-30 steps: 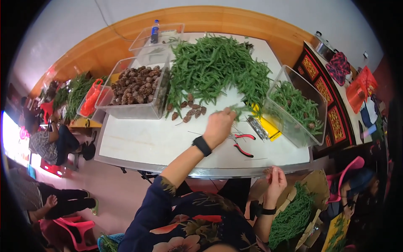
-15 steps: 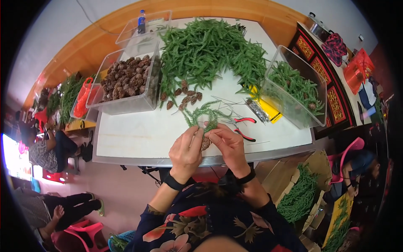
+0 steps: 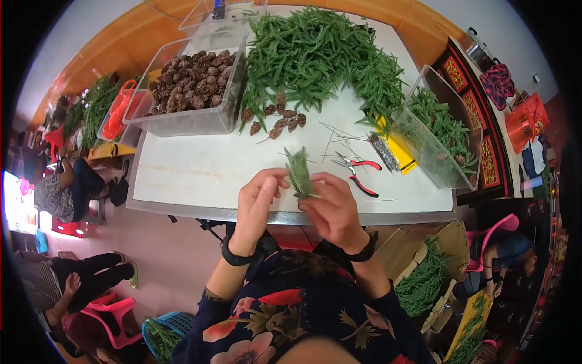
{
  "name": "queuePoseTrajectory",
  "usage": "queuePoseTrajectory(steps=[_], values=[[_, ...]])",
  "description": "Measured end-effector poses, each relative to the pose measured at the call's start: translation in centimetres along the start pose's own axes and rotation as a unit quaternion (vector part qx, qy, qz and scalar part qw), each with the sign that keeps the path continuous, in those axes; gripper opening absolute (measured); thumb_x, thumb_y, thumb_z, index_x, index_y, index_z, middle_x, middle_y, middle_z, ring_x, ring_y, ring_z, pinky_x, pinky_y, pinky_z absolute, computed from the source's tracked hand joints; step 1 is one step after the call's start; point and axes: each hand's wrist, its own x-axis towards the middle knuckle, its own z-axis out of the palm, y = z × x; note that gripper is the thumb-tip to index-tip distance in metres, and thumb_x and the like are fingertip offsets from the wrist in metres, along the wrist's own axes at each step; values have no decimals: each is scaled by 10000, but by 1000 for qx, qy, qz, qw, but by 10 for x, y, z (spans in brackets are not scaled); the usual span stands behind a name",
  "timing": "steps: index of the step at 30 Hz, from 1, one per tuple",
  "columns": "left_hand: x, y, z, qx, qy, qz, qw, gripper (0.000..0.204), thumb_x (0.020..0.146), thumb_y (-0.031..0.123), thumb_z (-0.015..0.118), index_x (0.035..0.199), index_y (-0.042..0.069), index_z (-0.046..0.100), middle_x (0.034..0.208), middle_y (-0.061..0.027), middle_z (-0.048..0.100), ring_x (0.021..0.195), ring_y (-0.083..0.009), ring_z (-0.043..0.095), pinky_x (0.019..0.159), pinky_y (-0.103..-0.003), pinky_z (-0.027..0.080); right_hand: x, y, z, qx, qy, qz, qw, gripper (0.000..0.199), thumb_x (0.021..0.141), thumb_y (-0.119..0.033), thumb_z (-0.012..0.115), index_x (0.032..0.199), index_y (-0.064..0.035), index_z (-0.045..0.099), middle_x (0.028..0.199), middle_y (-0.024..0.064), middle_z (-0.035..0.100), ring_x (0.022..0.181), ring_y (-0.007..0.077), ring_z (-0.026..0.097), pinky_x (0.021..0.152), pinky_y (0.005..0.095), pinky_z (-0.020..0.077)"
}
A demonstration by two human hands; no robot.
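Observation:
A green artificial pine sprig (image 3: 298, 173) stands upright between my hands, just above the near edge of the white table. My right hand (image 3: 334, 209) has its thumb and fingers closed on the lower part of the sprig. My left hand (image 3: 257, 203) is at the sprig's left side, thumb and forefinger pinched together; whatever is between them is too small to make out. The pine cone under the sprig is mostly hidden behind my right fingers. Beyond my hands lie several loose pine cones (image 3: 280, 123) and thin wires (image 3: 339, 141). Red-handled pliers (image 3: 359, 173) rest open to the right.
A clear bin of pine cones (image 3: 193, 85) stands back left, beside a large heap of green sprigs (image 3: 321, 54). At the right are a yellow packet (image 3: 397, 145) and a clear bin with sprigs (image 3: 439, 127). A cardboard box of greenery (image 3: 424, 279) stands below right. Other people sit nearby.
The sprigs, spread wide over the cone before, now show as a narrow upright bunch. My right hand has turned, covering the cone, and my left hand has shifted left, away from it.

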Motion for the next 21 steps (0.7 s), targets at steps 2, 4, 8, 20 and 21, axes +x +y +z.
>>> queuePoseTrajectory(steps=[2, 4, 8, 20, 21], values=[[5, -3, -1, -116, -28, -54, 991, 239, 940, 125, 594, 1144, 2, 618, 995, -78, 675, 890, -131, 610, 749, -261, 462, 1, -5, -1, -136, -86, -92, 983, 138, 743, 10, 684, 880, -5, 674, 1190, 113, 615, 1113, 303, 555, 874, 396, 470], [10, -4, 5, -154, -44, -66, 985, 239, 938, 104, 599, 1152, -5, 606, 1016, -97, 683, 863, -129, 622, 705, -251, 460, 3, -9, -1, -201, -128, -135, 962, 157, 714, -5, 699, 868, -19, 672, 1194, 108, 612, 1137, 317, 539, 878, 408, 462], [8, -10, 1, -179, -23, -80, 980, 240, 937, 88, 598, 1156, -11, 596, 1040, -131, 685, 870, -143, 641, 700, -250, 478, 4, -12, -1, -211, -168, -158, 950, 166, 699, -45, 715, 861, -55, 677, 1204, 102, 605, 1173, 282, 516, 891, 394, 452], [6, -2, -15, -331, 28, -76, 940, 159, 945, 40, 552, 1104, 39, 568, 1014, -137, 686, 932, -230, 670, 788, -298, 535, -17, -1, 6, 164, 48, 207, 963, 91, 867, 12, 640, 948, 18, 680, 1199, 156, 594, 976, 222, 622, 826, 318, 497], [6, -2, -15, -350, 25, -73, 934, 154, 947, 36, 547, 1100, 42, 564, 1009, -137, 686, 933, -235, 671, 790, -304, 540, -16, 0, 8, 211, 49, 225, 950, 90, 877, 9, 635, 953, 29, 680, 1201, 161, 592, 963, 203, 623, 825, 305, 500]])
